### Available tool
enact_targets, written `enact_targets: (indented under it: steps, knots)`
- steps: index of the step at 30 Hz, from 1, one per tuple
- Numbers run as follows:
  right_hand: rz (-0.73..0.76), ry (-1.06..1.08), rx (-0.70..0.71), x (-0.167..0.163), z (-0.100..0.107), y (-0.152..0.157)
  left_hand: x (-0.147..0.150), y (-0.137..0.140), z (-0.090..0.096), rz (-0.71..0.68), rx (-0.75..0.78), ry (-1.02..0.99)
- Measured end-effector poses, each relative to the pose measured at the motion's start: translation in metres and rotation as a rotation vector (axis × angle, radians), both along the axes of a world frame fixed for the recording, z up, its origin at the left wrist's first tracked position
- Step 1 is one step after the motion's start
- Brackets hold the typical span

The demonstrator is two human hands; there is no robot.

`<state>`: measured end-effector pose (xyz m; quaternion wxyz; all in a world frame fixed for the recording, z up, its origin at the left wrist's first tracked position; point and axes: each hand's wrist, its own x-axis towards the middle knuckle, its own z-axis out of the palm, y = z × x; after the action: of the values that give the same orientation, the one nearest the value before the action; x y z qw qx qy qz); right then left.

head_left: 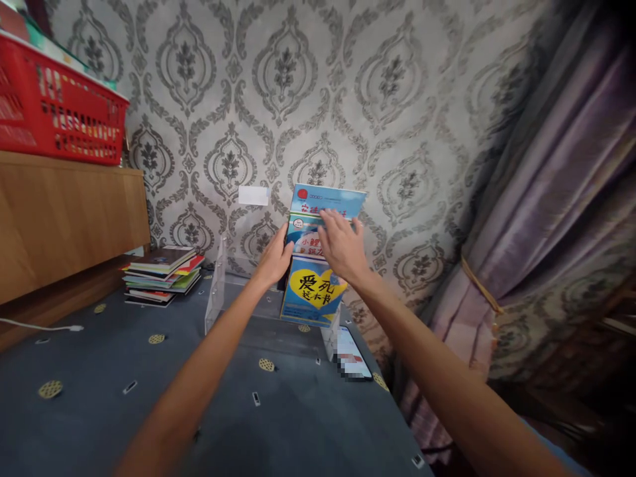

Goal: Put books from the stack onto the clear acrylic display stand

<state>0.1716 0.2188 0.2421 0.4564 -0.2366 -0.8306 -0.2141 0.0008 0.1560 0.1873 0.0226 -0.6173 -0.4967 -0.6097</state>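
Three blue picture books stand stepped one behind another at the right end of a clear plastic rack point(214, 291). The front book point(313, 311) has a yellow heart on its cover, the middle book point(298, 237) has red lettering, and the rear book point(348, 196) rises highest. My left hand point(273, 260) lies along the books' left edge, fingers stretched upward and thumb apart. Over the covers at the right is my right hand point(345, 248), its fingers extended and slightly spread against the upper books. It hides part of the titles.
A phone point(354, 354) lies just right of the rack. Several books are piled in a stack point(161, 275) near the wall at left. A red basket point(64, 109) sits on a wooden cabinet point(69, 218). A white cable point(44, 324) crosses the patterned cloth; a purple curtain point(527, 218) hangs at right.
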Motion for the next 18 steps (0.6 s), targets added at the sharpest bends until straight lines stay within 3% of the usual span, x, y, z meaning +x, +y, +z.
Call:
enact_targets:
  steps: [12,18]
  knots:
    - [-0.11,-0.085,-0.046,-0.007,0.024,-0.012,0.001,0.002,-0.008,-0.06,0.049,-0.063]
    - [-0.103,-0.097,-0.058,-0.005,0.026,-0.013,0.004,-0.003,-0.005,-0.039,0.037,-0.058]
